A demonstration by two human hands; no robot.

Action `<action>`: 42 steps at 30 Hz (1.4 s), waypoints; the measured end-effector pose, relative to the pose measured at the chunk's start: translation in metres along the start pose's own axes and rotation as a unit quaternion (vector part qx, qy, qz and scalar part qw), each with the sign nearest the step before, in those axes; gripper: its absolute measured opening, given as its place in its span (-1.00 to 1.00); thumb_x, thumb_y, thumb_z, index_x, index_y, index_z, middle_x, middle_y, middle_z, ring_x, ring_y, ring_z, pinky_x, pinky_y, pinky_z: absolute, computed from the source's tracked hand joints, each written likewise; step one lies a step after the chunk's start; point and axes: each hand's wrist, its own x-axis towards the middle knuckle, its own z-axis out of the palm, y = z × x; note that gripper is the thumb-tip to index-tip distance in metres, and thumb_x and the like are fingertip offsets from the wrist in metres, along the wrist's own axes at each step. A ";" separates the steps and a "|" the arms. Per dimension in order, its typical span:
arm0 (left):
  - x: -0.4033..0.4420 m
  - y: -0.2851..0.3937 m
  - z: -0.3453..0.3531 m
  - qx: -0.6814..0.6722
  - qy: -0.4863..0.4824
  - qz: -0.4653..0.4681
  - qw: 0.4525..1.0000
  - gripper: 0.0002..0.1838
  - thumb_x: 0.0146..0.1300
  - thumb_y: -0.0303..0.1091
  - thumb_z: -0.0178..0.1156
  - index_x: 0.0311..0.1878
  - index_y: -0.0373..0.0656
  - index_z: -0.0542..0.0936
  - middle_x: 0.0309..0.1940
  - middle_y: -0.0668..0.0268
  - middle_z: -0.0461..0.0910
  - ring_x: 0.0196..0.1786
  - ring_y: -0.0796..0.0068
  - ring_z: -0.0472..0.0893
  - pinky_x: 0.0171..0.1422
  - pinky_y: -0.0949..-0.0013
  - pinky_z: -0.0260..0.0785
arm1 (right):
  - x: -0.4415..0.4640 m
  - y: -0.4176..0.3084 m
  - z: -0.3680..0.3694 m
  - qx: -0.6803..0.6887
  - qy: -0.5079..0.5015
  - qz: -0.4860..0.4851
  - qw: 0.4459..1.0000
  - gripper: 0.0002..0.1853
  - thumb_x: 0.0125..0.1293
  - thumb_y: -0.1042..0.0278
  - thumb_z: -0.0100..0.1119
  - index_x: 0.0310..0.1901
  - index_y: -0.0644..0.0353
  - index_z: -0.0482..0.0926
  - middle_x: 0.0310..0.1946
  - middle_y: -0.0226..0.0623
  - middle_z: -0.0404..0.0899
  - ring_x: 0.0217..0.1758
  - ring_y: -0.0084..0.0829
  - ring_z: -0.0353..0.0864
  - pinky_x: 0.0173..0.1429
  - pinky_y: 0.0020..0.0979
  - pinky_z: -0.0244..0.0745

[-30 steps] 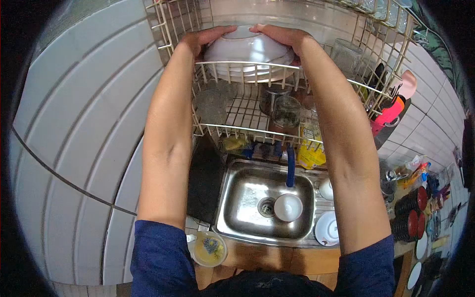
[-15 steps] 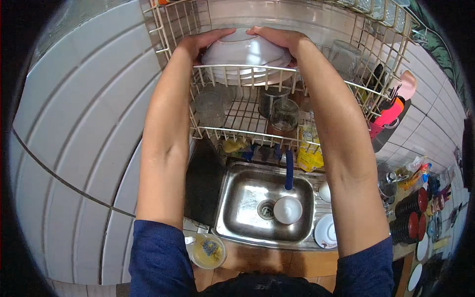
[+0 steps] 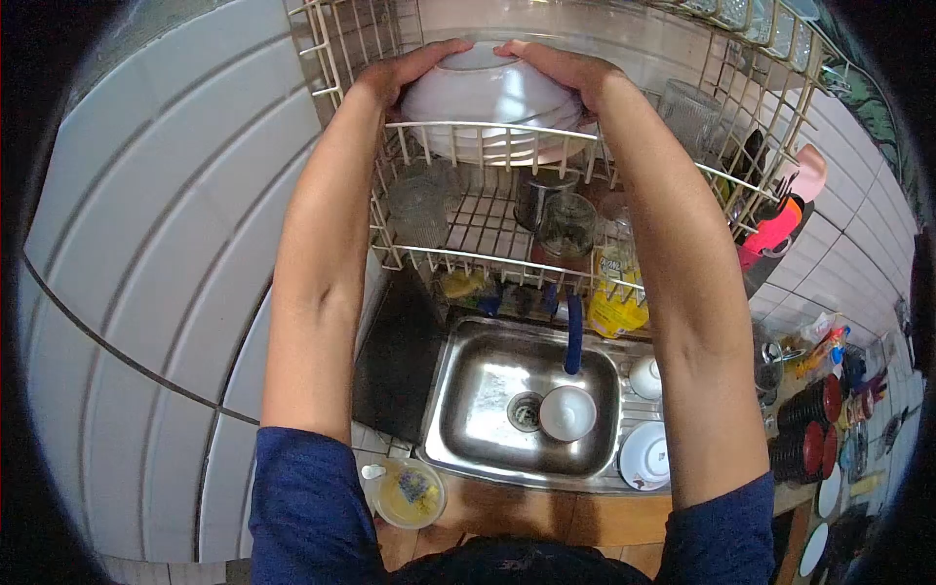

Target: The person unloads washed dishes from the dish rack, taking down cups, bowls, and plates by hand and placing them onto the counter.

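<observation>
Both arms reach up to a cream wire dish rack. A stack of white bowls (image 3: 487,96), bottoms up, is on its upper level behind the front wires. My left hand (image 3: 414,70) wraps the left side of the stack, thumb on top near the base ring. On the right side, my right hand (image 3: 565,70) grips the same way. The undersides of both hands are hidden by bowls and wires. I cannot tell whether they hold only the top bowl or more, or whether the stack touches the rack.
Below the bowls, the dish rack (image 3: 487,263) holds glasses (image 3: 565,222). A steel sink (image 3: 468,448) contains a white bowl (image 3: 567,413) under a blue tap hose (image 3: 573,336). Plates (image 3: 645,455) lie right of it; a tub with yellowish liquid (image 3: 409,492) stands front left. Utensils (image 3: 780,224) hang at right.
Both hands and the top of the bowl stack sit slightly higher in the picture. The view has also shifted a little. Both hands keep their hold.
</observation>
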 end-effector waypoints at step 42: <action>-0.005 0.046 -0.023 -0.020 0.005 0.037 0.999 -0.45 0.19 0.19 0.01 -0.10 -0.14 0.59 -0.34 0.20 0.66 -0.41 0.38 0.64 -0.30 0.27 0.51 | 0.002 -0.003 -0.015 0.091 0.066 -0.123 0.986 -0.15 -0.12 -0.53 0.06 0.05 0.04 0.53 -0.15 -0.22 0.61 -0.12 -0.36 0.60 -0.10 -0.18 0.44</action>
